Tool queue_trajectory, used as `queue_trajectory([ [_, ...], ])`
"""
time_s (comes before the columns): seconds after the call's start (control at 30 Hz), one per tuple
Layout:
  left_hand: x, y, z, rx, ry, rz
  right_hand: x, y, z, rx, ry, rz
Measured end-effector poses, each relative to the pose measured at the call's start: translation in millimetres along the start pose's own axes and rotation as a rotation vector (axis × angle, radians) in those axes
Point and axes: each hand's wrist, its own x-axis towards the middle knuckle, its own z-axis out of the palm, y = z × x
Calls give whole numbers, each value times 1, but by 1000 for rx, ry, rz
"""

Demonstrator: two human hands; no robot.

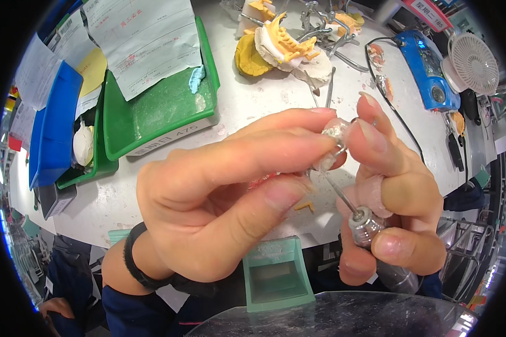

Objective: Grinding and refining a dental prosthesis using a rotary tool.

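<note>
Grinding a small dental piece, mid-frame, work seemingly unfinished.

My left hand [219, 208] pinched the small pinkish-white dental piece [333, 147] in a tight grip; my right hand [393, 196] clenched the metal handpiece [371, 230], its thin bur touching the rough, chalky underside. Yellow-and-white plaster models [281, 48] sat at the desk's [253, 101] upper centre.

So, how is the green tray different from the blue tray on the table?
The green tray lies nearly flat with a printed paper sheet across it; the blue tray stands tilted on its side at the table's left edge. The green tray sits nearer the left hand. Both are shallow, rectangular trays.
</note>
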Motion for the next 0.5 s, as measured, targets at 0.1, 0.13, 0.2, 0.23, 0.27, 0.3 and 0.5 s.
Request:
queue_trajectory([
  [0.1,2,5,0,66,-30,-27,2,0,-2,48,-12,8],
  [0.13,3,4,2,64,-33,-25,4,-1,-3,24,-18,-1],
  [0.2,2,0,6,-16,67,0,4,1,-2,6,-21,-9],
  [0.23,0,0,5,-13,70,-5,3,4,0,87,6,-7],
  [0.27,-1,1,3,-50,74,-58,2,6,1,168,33,-5],
  [0.3,1,4,4,-93,72,-102,2,4,-1,165,31,-7],
  [0.5,2,3,6,-110,114,-75,1,5,3,177,138,-8],
])
